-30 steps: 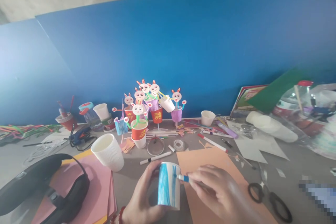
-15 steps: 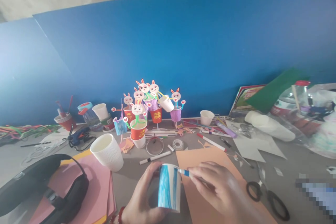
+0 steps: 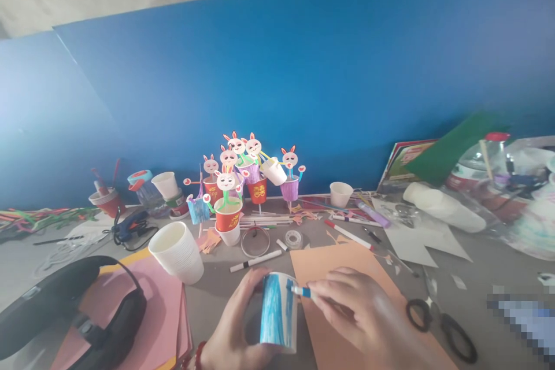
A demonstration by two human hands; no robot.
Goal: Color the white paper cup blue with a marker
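Note:
A white paper cup [image 3: 274, 315] with blue strokes over much of its side is held in my left hand [image 3: 236, 321], fingers and thumb wrapped round it. My right hand [image 3: 353, 309] pinches a blue marker [image 3: 306, 292], its tip against the cup's side near a darker blue streak. Under my right hand lies a sheet of orange paper [image 3: 321, 272]. Beyond the cup rests a white marker with a black band [image 3: 255, 261], and a small cap [image 3: 282, 245] lies near it.
Stacked white paper cups [image 3: 177, 251] stand to the left, behind pink paper [image 3: 162, 306] and a black headset-like object [image 3: 56, 306]. Several rabbit-faced cup figures [image 3: 228, 208] stand at the back. Scissors [image 3: 442, 324] lie right; a tape roll [image 3: 293, 239] sits mid-table.
The marker tip has slid slightly down the cup's side, and the darker blue streak there looks fuller. My left hand holds the cup in nearly the same place.

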